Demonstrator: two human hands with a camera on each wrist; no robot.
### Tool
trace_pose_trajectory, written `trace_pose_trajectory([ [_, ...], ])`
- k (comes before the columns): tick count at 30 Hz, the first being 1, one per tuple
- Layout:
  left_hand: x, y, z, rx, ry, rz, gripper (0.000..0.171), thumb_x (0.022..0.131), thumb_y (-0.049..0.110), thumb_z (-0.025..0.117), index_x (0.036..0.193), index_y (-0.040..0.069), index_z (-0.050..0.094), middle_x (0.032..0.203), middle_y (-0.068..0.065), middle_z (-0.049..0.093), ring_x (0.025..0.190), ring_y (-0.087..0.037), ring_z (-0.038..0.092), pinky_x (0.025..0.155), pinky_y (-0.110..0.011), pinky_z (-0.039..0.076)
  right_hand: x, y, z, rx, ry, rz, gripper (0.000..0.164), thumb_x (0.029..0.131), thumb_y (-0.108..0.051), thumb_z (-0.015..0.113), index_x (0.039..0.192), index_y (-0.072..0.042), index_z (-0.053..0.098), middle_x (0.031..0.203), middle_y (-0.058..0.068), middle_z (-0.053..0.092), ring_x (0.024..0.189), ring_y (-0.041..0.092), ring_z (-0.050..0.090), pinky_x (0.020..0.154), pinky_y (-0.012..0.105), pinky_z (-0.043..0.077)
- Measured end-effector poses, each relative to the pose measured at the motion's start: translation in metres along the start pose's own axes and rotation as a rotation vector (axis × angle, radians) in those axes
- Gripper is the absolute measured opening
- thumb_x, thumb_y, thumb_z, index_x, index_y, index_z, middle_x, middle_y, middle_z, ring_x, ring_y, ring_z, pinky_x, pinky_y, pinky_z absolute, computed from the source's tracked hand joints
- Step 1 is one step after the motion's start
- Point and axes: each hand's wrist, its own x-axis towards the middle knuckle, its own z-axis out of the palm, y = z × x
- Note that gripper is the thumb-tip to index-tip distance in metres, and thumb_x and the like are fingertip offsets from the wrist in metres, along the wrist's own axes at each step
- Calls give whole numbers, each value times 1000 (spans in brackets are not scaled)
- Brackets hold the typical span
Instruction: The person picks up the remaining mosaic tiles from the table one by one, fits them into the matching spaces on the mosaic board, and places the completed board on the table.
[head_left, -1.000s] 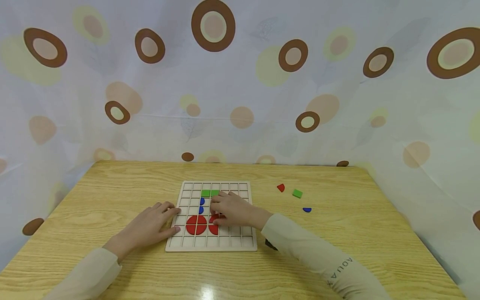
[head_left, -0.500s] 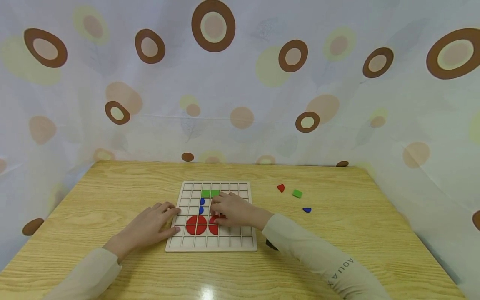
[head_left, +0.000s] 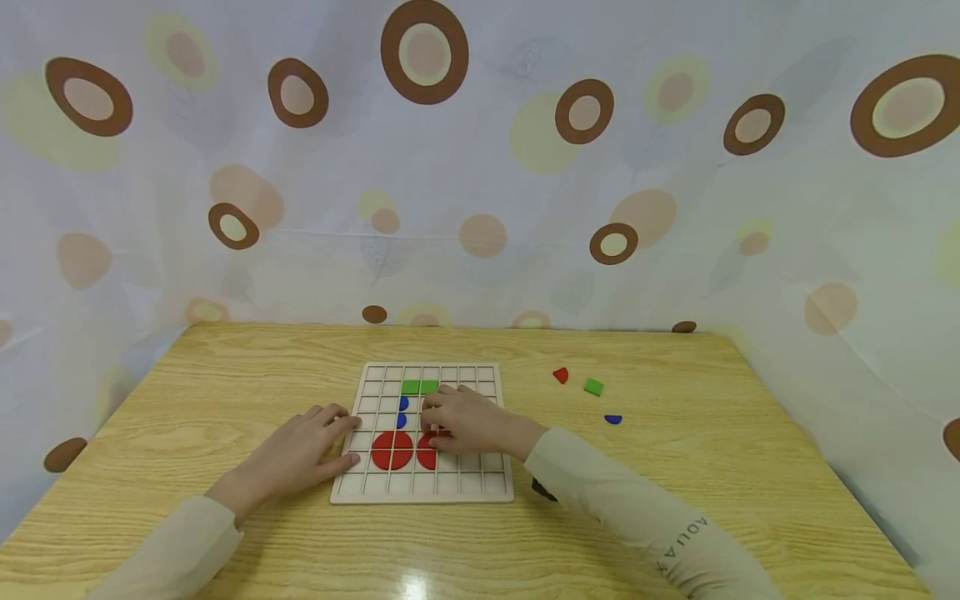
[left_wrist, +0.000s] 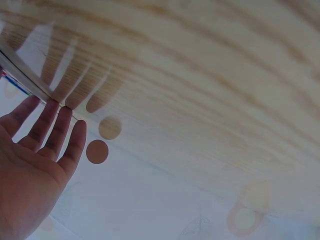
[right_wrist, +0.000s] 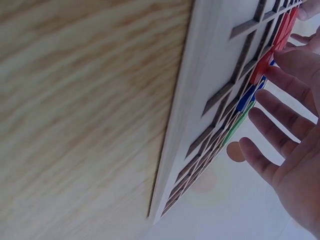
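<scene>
A pale gridded board (head_left: 491, 487) lies flat on the wooden table. My left hand (head_left: 300, 446) rests at its left edge, fingers and thumb spread; the left wrist view shows the straight fingers touching the rim. Over the board's middle right is my right hand (head_left: 468, 419), its fingertips down among the cells. Its thumb is at a partly covered red piece (head_left: 427, 459). In the right wrist view its fingers are fairly straight beside red (right_wrist: 262, 67) and blue (right_wrist: 246, 99) pieces. A red circle of quarters (head_left: 384, 442), blue half discs (head_left: 403, 403) and green squares (head_left: 411, 387) fill other cells.
Right of the board lie a loose red wedge (head_left: 561, 376), a green square (head_left: 594, 387) and a blue half disc (head_left: 613, 419). A patterned curtain (head_left: 480, 167) hangs behind the table. Something dark (head_left: 543, 490) shows under the right sleeve.
My right hand has shifted very slightly, its thumb covering a little more of the red piece. The left hand, board and loose pieces stay put.
</scene>
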Motion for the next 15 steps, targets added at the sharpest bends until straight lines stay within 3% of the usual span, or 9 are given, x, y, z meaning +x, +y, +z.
trace_pose_trajectory([
  [15,0,3,-3,3,1,10,48,86,42,59,121,10,57,117,-5,54,106,-28,56,85,-47,47,-4,1,-2,16,6,-13,13,88,-28,61,98,-22,66,107,-3,57,96,12,49,82,31,45],
])
